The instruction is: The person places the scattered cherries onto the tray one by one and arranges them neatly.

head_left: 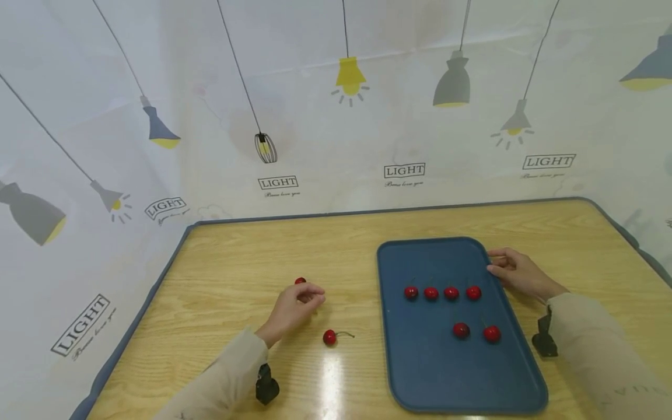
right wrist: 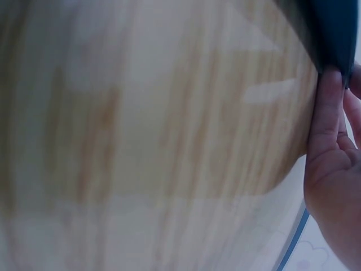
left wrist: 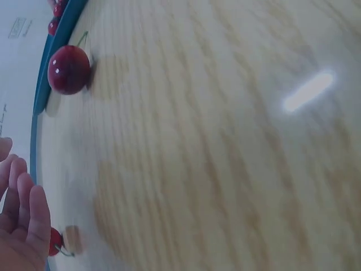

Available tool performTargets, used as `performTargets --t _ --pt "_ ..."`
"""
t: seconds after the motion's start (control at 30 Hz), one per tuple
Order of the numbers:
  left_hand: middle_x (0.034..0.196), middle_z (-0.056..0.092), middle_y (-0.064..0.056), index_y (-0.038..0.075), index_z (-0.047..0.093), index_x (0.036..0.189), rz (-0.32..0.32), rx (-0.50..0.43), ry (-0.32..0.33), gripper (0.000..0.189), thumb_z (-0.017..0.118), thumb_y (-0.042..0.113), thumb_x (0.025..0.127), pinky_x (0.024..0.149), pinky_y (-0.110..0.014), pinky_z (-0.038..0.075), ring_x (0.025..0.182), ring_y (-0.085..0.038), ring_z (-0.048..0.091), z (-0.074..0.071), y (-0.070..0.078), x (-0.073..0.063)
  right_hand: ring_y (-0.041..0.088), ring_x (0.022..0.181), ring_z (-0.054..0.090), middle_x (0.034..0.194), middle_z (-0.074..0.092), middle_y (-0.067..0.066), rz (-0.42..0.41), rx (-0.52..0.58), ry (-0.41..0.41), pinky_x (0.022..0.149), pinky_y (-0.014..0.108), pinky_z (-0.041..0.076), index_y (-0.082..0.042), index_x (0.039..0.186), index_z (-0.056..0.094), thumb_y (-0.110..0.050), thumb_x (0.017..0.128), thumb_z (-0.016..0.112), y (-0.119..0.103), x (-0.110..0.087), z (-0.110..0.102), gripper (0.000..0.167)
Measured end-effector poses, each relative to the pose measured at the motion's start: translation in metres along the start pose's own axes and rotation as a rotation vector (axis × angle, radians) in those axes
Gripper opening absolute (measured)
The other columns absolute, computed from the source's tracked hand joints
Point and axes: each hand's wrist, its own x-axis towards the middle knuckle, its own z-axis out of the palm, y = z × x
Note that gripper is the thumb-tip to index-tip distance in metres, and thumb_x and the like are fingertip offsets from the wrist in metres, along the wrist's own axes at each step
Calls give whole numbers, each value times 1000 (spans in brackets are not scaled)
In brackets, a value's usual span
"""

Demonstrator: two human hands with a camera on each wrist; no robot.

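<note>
My left hand (head_left: 294,309) hovers over the wooden table with its fingers loosely bent and nothing in them. Just beyond it lies a red cherry (head_left: 300,281), partly hidden by the hand. Another cherry (head_left: 329,337), its stem pointing right, rests nearer me; in the left wrist view this cherry (left wrist: 69,69) is large. On the right, my right hand (head_left: 517,273) holds the far right edge of a blue tray (head_left: 436,373) between thumb and fingers. The right wrist view shows the fingers (right wrist: 327,113) against the tray's edge.
Several cherries (head_left: 431,293) stand in a row across the tray's middle, and two more, one a dark cherry (head_left: 461,331), sit in front of them. The table (head_left: 252,251) has a dark blue edge, with a lamp-patterned white sheet (head_left: 325,134) behind it.
</note>
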Motion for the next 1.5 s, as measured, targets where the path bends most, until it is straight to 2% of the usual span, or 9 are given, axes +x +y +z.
performTargets --t 0.27,0.53,0.7,0.93,1.2,1.4,1.5 --pt "77 59 1 6 67 92 -59 18 140 14 66 13 80 66 -26 45 71 -13 53 -9 -11 -4 2 83 54 109 48 30 4 9 -4 70 29 49 13 130 27 -19 93 47 5 3 -1 53" --pt "79 60 -2 5 66 91 -131 62 224 15 68 13 78 64 -26 45 70 -14 53 -16 -22 -3 6 84 56 110 48 29 17 13 -6 70 30 49 12 130 26 -21 93 47 6 2 -1 54" --pt "84 62 -3 4 66 93 -168 83 240 16 68 11 78 65 -28 46 73 -15 55 -19 -27 -4 9 86 55 111 47 29 17 5 -10 71 29 49 12 131 26 -21 93 47 5 2 -1 55" --pt "86 62 -6 2 65 92 -159 102 237 17 68 9 77 68 -29 46 75 -17 55 -22 -29 -1 9 86 56 111 47 29 19 5 -11 71 29 49 12 131 26 -22 93 47 4 1 -1 55" --pt "80 59 -4 2 64 89 -229 127 189 15 68 8 76 65 -27 44 72 -15 53 -21 -29 4 4 84 55 110 48 29 13 -12 4 71 29 49 13 130 28 -20 93 47 3 1 -1 53" --pt "73 58 -1 5 66 81 -215 160 175 7 68 8 76 60 -24 41 66 -13 50 -22 -30 6 17 88 57 109 48 30 -2 -2 6 71 31 50 14 129 28 -18 93 47 2 1 1 52" --pt "70 57 0 6 66 78 -204 168 163 3 67 8 77 58 -24 39 64 -13 48 -24 -30 6 13 86 57 108 49 30 -4 1 9 70 30 50 14 128 28 -17 93 47 2 1 1 51"
